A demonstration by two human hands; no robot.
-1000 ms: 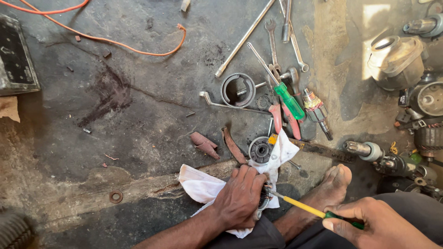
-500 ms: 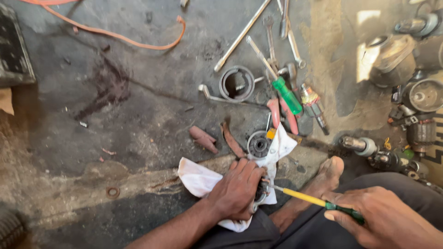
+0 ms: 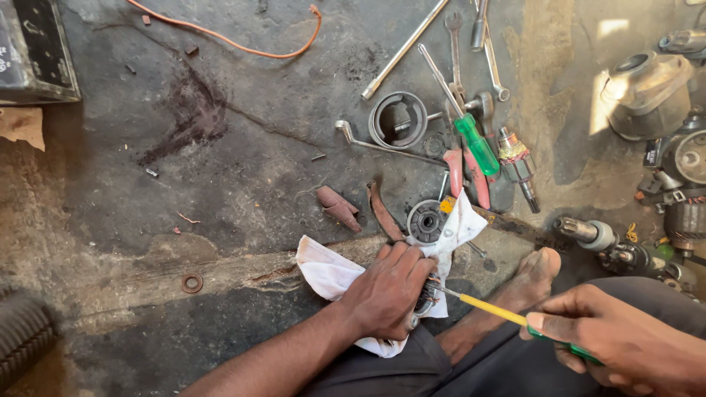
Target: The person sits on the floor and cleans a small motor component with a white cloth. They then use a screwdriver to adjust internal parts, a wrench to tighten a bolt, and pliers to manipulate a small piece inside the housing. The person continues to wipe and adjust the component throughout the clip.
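While the left hand (image 3: 386,290) has its fingers curled tight around a small dark metal part (image 3: 425,300) wrapped in a white rag (image 3: 331,272), the right hand (image 3: 610,342) pinches the handle of a yellow-shafted screwdriver (image 3: 489,309), tip poked right into that part; so the part sits under the left palm, just toward the person from the round bearing-looking disc (image 3: 427,220); using that disc as the landmark: a bare foot (image 3: 533,276) rests just to its right and nearer the person, two rusty curved shoes (image 3: 338,206) lie just left of it, red-handled pliers (image 3: 471,176) and a green-handled screwdriver (image 3: 476,143) sit just beyond it, a metal ring (image 3: 398,120) further beyond, wrenches (image 3: 456,44) well past that; motor housings (image 3: 647,92) are off to the far right; my worry here is the blade slipping off the part, since the rag grip looks greasy; if it skids it could jab the left fingers or the foot.
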